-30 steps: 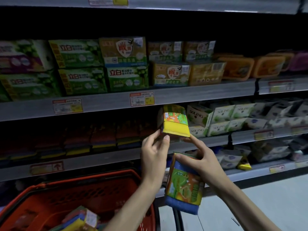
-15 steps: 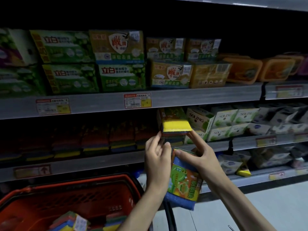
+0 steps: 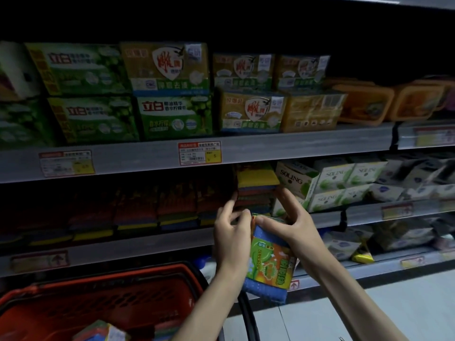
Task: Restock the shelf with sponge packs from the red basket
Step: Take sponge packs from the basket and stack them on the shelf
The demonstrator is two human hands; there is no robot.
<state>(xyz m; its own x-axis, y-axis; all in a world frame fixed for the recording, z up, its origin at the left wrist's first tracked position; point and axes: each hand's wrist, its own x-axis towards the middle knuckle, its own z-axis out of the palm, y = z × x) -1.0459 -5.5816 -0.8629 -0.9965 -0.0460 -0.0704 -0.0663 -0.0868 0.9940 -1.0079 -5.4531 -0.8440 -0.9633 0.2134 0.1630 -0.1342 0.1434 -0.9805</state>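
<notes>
Close beside sponge stack [image 3: 256, 183], Soling boxes [image 3: 299, 179] (sponge pack [image 3: 269, 263] in right hand [image 3: 299, 230])

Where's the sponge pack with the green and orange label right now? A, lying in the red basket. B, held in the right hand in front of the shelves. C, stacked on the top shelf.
B: the right hand has the sponge pack in its grip, thumb across its top, clear of the red basket.
</notes>
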